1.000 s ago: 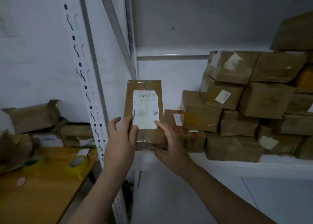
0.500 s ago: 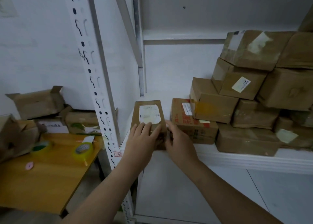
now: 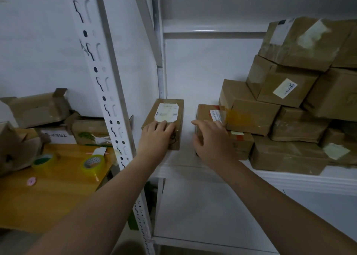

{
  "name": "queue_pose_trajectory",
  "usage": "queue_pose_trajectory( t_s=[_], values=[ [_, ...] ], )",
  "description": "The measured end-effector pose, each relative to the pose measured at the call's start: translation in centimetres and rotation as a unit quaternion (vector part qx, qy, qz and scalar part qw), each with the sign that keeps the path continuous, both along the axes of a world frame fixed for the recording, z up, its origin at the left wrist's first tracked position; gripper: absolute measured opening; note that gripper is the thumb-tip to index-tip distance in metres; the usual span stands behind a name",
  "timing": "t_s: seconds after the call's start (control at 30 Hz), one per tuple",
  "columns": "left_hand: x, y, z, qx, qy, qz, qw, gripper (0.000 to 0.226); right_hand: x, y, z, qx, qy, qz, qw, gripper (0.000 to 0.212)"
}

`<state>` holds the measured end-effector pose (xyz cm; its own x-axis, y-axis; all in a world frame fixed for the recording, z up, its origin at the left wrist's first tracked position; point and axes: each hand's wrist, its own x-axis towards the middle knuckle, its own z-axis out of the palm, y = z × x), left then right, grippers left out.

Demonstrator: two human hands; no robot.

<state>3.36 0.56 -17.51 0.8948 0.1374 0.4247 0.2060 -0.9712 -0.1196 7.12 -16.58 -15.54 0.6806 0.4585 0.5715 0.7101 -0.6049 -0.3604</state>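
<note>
Head view, 1 camera. The small brown cardboard parcel with a white printed label [image 3: 166,112] lies flat on the white metal shelf board [image 3: 280,178], at the board's left end, close to the rear corner post and label side up. The left hand [image 3: 155,139] rests on the near half of this parcel: its fingers are straight and laid flat on the top face, the tips reaching the lower edge of the label, with nothing curled round the parcel. The right hand [image 3: 212,142] is off the parcel, to its right across a strip of bare shelf; its fingers are loosely spread and hold nothing. It sits in front of a flat brown cardboard box with red print [image 3: 242,144]; contact with that box cannot be confirmed. To the right of that box stands a stack of brown taped cardboard boxes [image 3: 289,88], several bearing labels, 1 of them leaning on the red-printed box. Left of the shelf runs a white perforated steel upright [image 3: 105,92]. Beyond it is an orange-brown wooden table [image 3: 38,193] carrying 2 rolls of tape, 1 yellowish clear [image 3: 92,164] and 1 green [image 3: 43,159], with opened cardboard boxes [image 3: 38,108] along the wall.
</note>
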Motion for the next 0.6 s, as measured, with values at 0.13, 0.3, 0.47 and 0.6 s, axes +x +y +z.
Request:
queue_pose_trajectory(
  t_s=[0.13, 0.3, 0.47, 0.6],
  values=[
    [-0.4, -0.5, -0.3, 0.013, -0.006, -0.012, 1.0, 0.056, 0.2, -0.1, 0.0, -0.006, -0.012, -0.002, 1.0, 0.035],
    [-2.0, -1.3, -0.5, 0.025, -0.039, -0.037, 0.998, 0.055, 0.4, -0.5, -0.4, -0.01, -0.022, -0.011, 1.0, 0.034],
    [-2.2, -1.8, -0.1, 0.027, -0.031, -0.022, 0.999, 0.036, 0.3, -0.9, -0.4, -0.008, -0.031, -0.007, 0.999, 0.033],
    [-1.9, -3.4, 2.4, -0.015, -0.072, -0.039, 0.997, 0.04, 0.3, -2.6, 1.3, 0.038, -0.093, 0.015, 0.995, 0.029]
  ],
)
